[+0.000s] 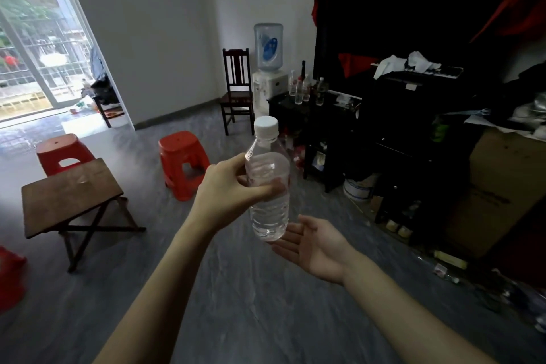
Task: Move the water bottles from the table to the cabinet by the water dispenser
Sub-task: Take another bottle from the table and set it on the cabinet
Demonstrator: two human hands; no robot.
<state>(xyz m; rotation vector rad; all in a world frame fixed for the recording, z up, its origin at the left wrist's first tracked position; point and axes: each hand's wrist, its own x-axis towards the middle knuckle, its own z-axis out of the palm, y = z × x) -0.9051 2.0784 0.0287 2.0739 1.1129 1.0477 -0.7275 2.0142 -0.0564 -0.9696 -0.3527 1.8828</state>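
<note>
The left hand (pixel 233 186) has its grip closed round the upper body of a clear water bottle (pixel 269 186) with a white cap (pixel 266 125), thumb across the front and fingers wrapped behind; the bottle stands nearly upright in mid-air over the grey floor (pixel 236 304). The right hand (pixel 313 245) is open, palm up and fingers spread, just under and beside the bottle's base; whether it touches the base cannot be told. To the left, well apart from the hands, stands a small wooden folding table (pixel 71 195), with red stools (pixel 183 162) near it. Farther back a water dispenser (pixel 269 74) stands against the wall, a dark chair (pixel 236 89) on its left and a black cabinet (pixel 298 115) touching or just beside its right. Several bottles (pixel 301 89) already stand on the cabinet top.
</note>
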